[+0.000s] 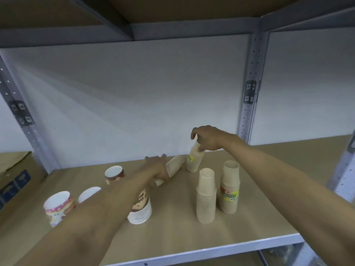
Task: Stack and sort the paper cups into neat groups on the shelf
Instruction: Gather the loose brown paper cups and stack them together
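My left hand (156, 167) grips a stack of plain brown cups (173, 166) lying on its side on the shelf (172, 233). My right hand (206, 138) pinches the top of an upright, slightly tilted brown cup stack with a yellow label (195, 160) at the back. Two more upright brown stacks stand at the right: a plain one (206, 196) and a labelled one (230, 187). Printed white cups are at the left: a nested stack (141, 210) under my left forearm, a pink-banded cup (58, 205), a brown-patterned cup (114, 174) and a white cup (88, 193) partly hidden.
A cardboard box (14, 173) sits on the neighbouring shelf at far left. Perforated metal uprights (249, 93) frame the bay, with another shelf board overhead. The shelf's metal front edge (211, 250) runs along the bottom.
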